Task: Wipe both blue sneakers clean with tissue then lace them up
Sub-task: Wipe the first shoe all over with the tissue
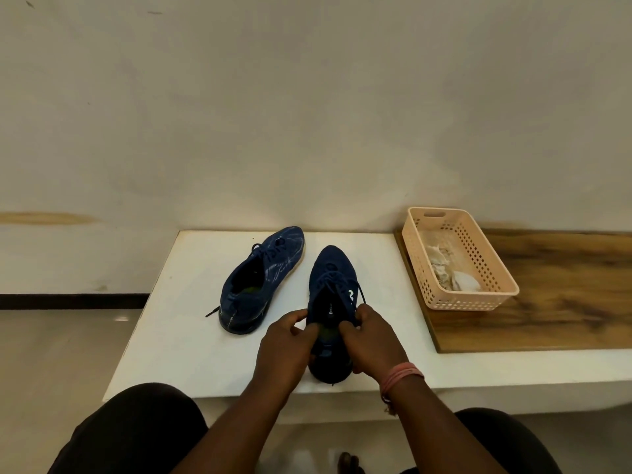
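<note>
- The wall [307,97] fills the upper half of the frame, pale and plain, with a brownish smear at the left edge.
- The white table [191,336] runs across the lower middle of the frame, its near edge just above the person's dark-clad knees.
- A wooden board [564,302] lies on the table at the right of the frame.
- A peach perforated basket [492,268] stands on the board's upper left part and holds crumpled tissue [448,268], some of it soiled.
- The far sneaker [260,285] sits at centre frame, left of the other, toe pointing up-right; pale streaks mark its blue upper, and one lace end trails onto the table by its heel.
- The near sneaker [333,278] stands just right of centre, toe pointing to the top of the frame, heel close to the table's near edge; the two shoes lie near each other, not touching.
- The left hand [287,343] holds the near sneaker's collar on its left side, fingers curled around the rim.
- The right hand [369,336] grips the collar's right side, fingers curled and pinching what looks like a dark lace [337,285]; a pink thread band circles that wrist.
</note>
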